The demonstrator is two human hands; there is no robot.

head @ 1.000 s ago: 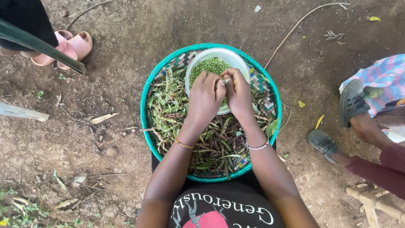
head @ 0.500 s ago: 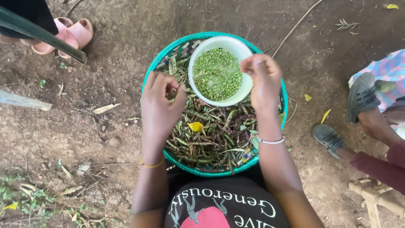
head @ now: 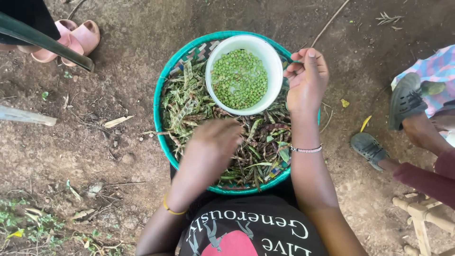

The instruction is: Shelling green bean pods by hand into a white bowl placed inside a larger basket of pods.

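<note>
Down on the ground, a woven basket [head: 163,95] with a teal rim holds a heap of pods [head: 189,102] and, at its far edge, a white bowl [head: 272,57] of green peas [head: 238,78]. Blurred, the left hand [head: 213,144] reaches palm-down over the pods near the basket's middle; its grip cannot be told. At the far right rim, the right hand [head: 307,78] pinches a thin green strip beside the bowl.

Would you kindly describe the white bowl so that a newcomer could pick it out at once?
Find the round green-rimmed basket of pods on the dirt ground. The white bowl sits in its far half, just beside the right hand. It alone is smooth, white and filled with loose green peas.
</note>
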